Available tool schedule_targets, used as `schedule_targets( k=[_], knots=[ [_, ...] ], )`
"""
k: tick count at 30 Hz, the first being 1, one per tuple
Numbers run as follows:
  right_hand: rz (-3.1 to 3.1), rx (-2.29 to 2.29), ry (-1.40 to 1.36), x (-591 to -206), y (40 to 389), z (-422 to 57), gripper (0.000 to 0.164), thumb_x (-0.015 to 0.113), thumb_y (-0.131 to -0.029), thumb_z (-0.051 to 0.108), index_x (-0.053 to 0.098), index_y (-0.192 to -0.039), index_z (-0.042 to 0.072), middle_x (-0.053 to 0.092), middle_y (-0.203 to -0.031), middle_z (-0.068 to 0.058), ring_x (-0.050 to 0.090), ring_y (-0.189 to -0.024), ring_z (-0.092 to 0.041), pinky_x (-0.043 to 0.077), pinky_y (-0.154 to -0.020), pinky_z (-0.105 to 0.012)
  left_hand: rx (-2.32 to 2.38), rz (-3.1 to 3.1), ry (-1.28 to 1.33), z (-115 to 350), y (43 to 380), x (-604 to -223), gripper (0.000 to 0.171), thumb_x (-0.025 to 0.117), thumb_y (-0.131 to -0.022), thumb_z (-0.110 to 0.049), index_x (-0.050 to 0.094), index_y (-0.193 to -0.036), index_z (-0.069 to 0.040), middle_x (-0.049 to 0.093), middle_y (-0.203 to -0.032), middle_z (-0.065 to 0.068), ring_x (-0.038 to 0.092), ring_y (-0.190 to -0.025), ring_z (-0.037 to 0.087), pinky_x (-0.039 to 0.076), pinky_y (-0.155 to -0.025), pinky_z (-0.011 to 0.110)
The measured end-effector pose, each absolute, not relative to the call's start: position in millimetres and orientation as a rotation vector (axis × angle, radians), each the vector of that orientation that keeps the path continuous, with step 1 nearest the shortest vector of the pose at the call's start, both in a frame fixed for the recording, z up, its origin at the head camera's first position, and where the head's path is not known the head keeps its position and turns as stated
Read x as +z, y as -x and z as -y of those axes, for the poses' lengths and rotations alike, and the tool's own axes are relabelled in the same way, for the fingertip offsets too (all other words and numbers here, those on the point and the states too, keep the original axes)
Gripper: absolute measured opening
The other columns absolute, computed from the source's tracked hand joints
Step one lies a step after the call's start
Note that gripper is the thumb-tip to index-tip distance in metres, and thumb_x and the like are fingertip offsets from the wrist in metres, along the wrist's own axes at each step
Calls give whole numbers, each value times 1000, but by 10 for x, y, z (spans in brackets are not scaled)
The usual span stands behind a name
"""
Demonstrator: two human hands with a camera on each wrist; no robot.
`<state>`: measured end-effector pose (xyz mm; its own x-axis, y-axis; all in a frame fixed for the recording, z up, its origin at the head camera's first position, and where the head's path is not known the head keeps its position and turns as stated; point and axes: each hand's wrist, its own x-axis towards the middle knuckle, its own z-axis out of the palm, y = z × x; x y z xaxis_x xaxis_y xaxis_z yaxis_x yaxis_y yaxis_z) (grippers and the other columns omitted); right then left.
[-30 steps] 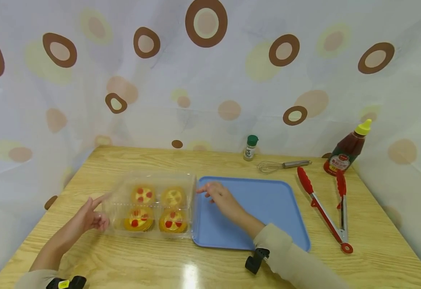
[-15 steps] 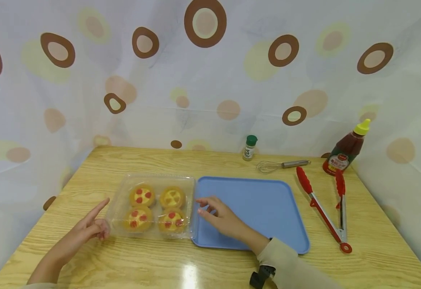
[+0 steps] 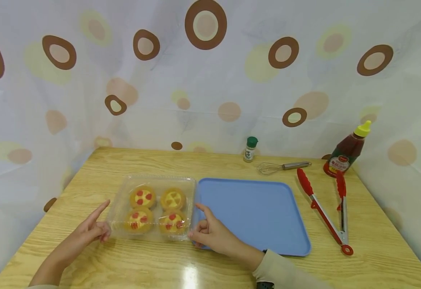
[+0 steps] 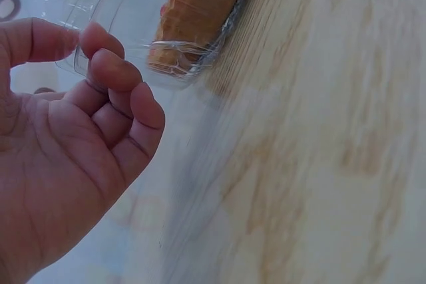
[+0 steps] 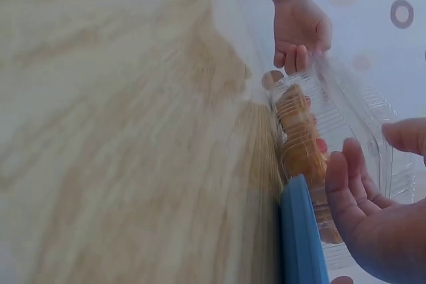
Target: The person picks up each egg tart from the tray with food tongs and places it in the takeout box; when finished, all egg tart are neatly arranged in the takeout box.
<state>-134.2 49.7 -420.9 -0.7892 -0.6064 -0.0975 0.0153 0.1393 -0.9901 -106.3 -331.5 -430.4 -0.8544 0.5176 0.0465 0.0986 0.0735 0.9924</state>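
Observation:
A clear plastic clamshell box (image 3: 159, 237) holding several egg-tart-like pastries (image 3: 173, 199) with red and yellow tops lies on the table, left of a blue tray (image 3: 253, 216). At its left side is my left hand (image 3: 82, 237), one finger straight. In the left wrist view, that hand's (image 4: 73, 138) fingertips pinch a corner of the box. My right hand (image 3: 214, 235) is by the front right corner, over the tray's left edge. In the right wrist view, its fingers (image 5: 343, 177) are spread loosely around the lid's edge; firm contact is not plain.
A green-capped shaker (image 3: 250, 149) and a whisk (image 3: 282, 166) lie behind the tray. Red-tipped tongs (image 3: 324, 216) lie spread at the right, near a sauce bottle (image 3: 345, 152). A patterned sheet (image 3: 210, 88) hangs around the wooden table (image 3: 141, 269).
The box's lid, raised a second ago, has come down over the pastries. My right hand has moved from the tray's left edge toward the box's front right corner. The left hand shifted slightly.

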Motion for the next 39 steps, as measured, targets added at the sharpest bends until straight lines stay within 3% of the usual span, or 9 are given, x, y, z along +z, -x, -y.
schedule_targets(
  k=[6,11,18,26,32,39],
  knots=[
    [-1838,-1834,449,-4253,1342,-458,84,65,-89,8,11,-153,18,65,-79,-15,61,-59,-16,55,-60,-32,1904,-1947,-665,3307,1089,-4334,70,29,-100,2,-22,-147,-6,44,-75,4,37,-71,29,39,-67,35],
    [-1757,-1913,381,-4275,1352,-437,85,65,-88,4,13,-153,18,67,-77,-14,64,-58,-16,54,-57,-28,1936,-1892,-691,3302,1112,-4357,69,27,-100,3,-22,-148,-12,37,-75,10,34,-72,29,35,-67,37],
    [-1645,-1974,304,-4287,1365,-391,88,61,-87,-3,8,-154,20,68,-80,-21,67,-58,-16,52,-50,-24,1946,-1910,-688,3294,1163,-4381,69,27,-100,3,-18,-149,-14,41,-74,5,32,-70,30,32,-65,38],
    [-1540,-2033,266,-4309,1391,-377,88,56,-87,-6,8,-153,25,69,-79,-17,68,-61,-16,52,-50,-23,2011,-1804,-711,3281,1217,-4394,64,23,-101,2,-15,-151,-14,31,-75,12,27,-69,27,27,-64,40],
    [-1488,-2066,257,-4327,1389,-382,88,58,-87,-6,9,-153,25,70,-79,-14,68,-61,-15,53,-54,-23,2021,-1753,-722,3287,1232,-4390,69,25,-100,5,-18,-150,-16,33,-75,12,26,-68,28,25,-65,39],
    [-1483,-2089,243,-4341,1384,-366,88,57,-86,-9,12,-153,26,70,-77,-13,67,-61,-14,53,-54,-22,2053,-1751,-763,3268,1220,-4397,73,26,-98,10,-10,-152,-23,38,-74,8,27,-68,28,24,-63,38]
  ],
)
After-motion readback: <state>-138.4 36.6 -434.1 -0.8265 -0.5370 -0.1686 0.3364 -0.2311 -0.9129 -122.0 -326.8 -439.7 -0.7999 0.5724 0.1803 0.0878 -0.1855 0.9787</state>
